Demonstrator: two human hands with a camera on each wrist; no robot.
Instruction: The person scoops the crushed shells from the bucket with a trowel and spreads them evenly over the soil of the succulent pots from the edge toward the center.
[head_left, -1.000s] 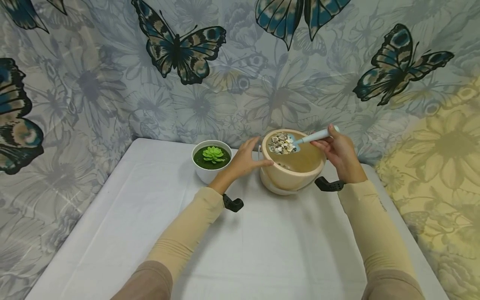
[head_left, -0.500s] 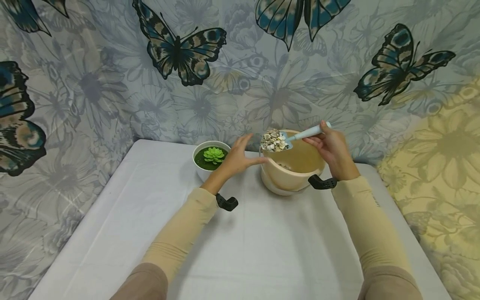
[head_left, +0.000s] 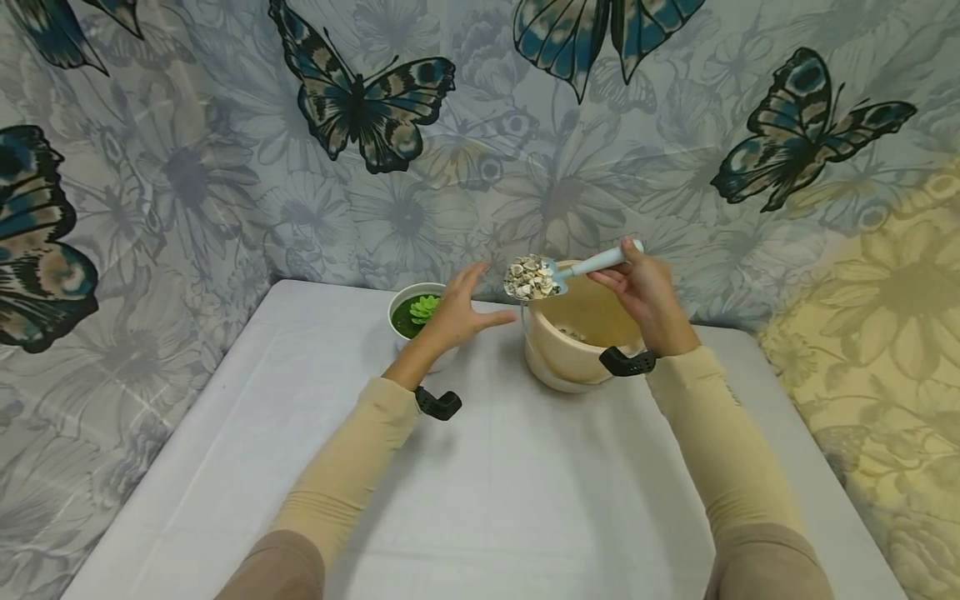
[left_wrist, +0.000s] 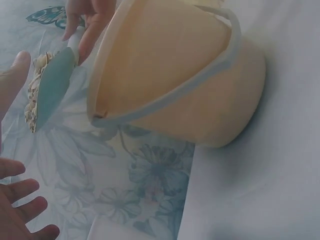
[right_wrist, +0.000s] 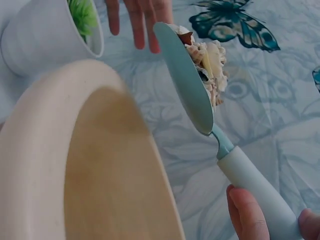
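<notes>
My right hand (head_left: 648, 300) grips the pale handle of a small blue-green trowel (right_wrist: 187, 82), held level above the left rim of a beige bucket (head_left: 558, 354). A heap of small seashells (head_left: 529, 278) fills the trowel's blade. A few more bits lie on the bucket floor. My left hand (head_left: 453, 312) is held in the air between the bucket and a white pot (head_left: 401, 327), fingers spread and thumb apart, holding nothing. In the pot, partly hidden behind that hand, a green succulent (head_left: 424, 309) sits on a dark green surface.
A white cloth covers the table (head_left: 480, 500). Close behind the pot and bucket hangs a grey floral backdrop (head_left: 405, 217) with butterflies. The bucket's pale handle (left_wrist: 175, 97) hangs down along its outer side.
My right hand has carried the loaded trowel leftward, from over the bucket's inside to past its left rim. My left hand has drawn left, away from the bucket toward the pot.
</notes>
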